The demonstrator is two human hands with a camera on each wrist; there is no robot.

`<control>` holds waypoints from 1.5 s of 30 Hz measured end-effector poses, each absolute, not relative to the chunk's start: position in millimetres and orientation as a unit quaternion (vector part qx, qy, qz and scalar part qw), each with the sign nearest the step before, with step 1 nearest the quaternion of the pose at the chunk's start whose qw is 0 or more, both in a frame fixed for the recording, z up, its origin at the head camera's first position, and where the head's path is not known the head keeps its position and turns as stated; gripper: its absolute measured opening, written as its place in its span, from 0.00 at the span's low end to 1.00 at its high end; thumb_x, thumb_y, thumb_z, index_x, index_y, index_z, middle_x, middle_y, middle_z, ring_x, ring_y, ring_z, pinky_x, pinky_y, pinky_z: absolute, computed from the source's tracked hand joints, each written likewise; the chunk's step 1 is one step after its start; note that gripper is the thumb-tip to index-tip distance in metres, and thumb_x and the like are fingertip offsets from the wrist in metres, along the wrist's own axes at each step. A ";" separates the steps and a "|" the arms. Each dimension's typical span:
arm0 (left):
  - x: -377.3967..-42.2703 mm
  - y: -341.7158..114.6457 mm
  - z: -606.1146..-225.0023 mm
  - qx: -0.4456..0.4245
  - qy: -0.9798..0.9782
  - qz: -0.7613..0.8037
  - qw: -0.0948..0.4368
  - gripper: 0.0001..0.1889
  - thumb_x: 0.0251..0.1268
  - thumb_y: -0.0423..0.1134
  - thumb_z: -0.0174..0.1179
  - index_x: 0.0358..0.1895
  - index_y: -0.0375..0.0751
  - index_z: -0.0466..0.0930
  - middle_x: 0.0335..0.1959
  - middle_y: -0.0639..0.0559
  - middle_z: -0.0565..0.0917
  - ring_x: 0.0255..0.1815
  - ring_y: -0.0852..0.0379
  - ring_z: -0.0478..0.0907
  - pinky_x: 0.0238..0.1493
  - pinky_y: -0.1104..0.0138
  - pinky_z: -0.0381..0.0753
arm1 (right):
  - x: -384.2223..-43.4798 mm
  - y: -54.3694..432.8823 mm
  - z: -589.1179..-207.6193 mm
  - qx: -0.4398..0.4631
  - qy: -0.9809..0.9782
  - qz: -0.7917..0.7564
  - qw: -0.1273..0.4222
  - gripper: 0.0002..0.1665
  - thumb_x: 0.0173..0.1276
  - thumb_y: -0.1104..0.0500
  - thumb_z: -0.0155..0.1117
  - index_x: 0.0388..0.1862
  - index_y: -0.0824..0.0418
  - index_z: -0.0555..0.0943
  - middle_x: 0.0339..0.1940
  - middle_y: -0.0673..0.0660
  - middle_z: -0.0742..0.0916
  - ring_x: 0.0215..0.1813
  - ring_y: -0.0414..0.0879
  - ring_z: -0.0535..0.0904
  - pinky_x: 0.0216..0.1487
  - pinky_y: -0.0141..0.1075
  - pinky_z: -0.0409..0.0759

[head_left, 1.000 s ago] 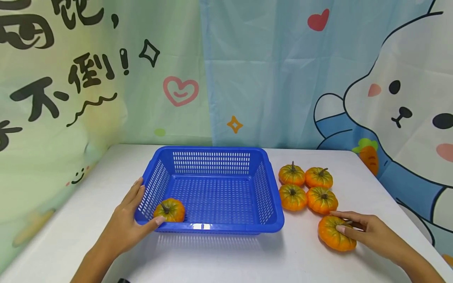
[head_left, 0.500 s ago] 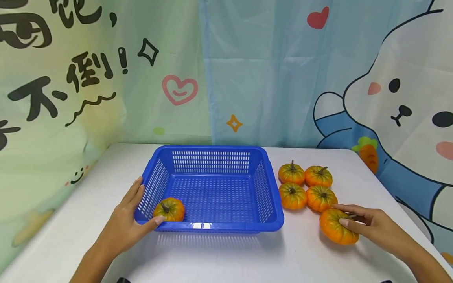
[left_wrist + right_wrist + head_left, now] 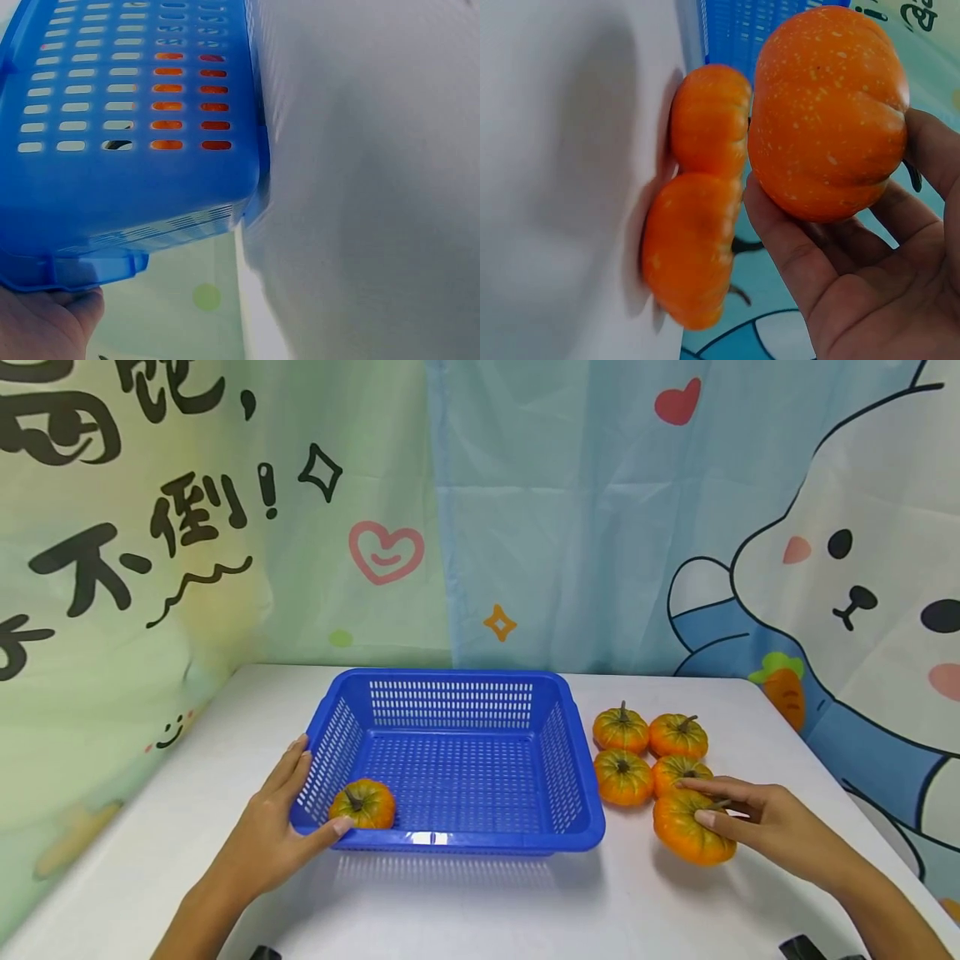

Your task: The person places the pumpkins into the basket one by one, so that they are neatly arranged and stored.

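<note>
In the head view my right hand (image 3: 772, 827) pinches a small orange pumpkin (image 3: 692, 831) near its stem, with the thumb on its top. The pumpkin is lifted off the table, its shadow below. In the right wrist view the held pumpkin (image 3: 829, 112) shows its speckled orange underside. My left hand (image 3: 266, 831) holds the near left corner of a blue plastic basket (image 3: 480, 843), thumb over the front rim and fingers along the left side. One pumpkin (image 3: 363, 804) lies inside that corner. The left wrist view shows the basket's slotted wall (image 3: 90, 180), with orange behind the slots.
Several more pumpkins (image 3: 622, 777) stand grouped on the white table (image 3: 495, 910) right of the basket; the held one partly covers the nearest. A printed curtain (image 3: 555, 527) hangs behind the table. Black objects (image 3: 802, 946) show at the bottom edge.
My right hand has raised the pumpkin from the table and moved it left, up to the grouped pumpkins. My left hand and the basket stay in place.
</note>
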State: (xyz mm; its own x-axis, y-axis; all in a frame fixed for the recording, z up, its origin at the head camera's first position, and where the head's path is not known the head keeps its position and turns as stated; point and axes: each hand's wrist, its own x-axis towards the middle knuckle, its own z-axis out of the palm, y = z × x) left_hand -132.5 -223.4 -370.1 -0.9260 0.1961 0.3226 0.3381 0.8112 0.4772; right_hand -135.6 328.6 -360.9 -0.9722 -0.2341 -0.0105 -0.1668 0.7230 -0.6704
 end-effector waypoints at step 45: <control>-134.3 -223.5 -372.4 -0.137 -0.942 -0.277 0.132 0.51 0.57 0.58 0.65 0.73 0.27 0.54 0.78 0.40 0.50 0.75 0.35 0.50 0.63 0.38 0.60 | -171.8 251.2 -316.6 -0.188 0.896 -0.401 -0.009 0.27 0.68 0.55 0.66 0.65 0.60 0.77 0.52 0.61 0.83 0.44 0.51 0.79 0.41 0.31 0.82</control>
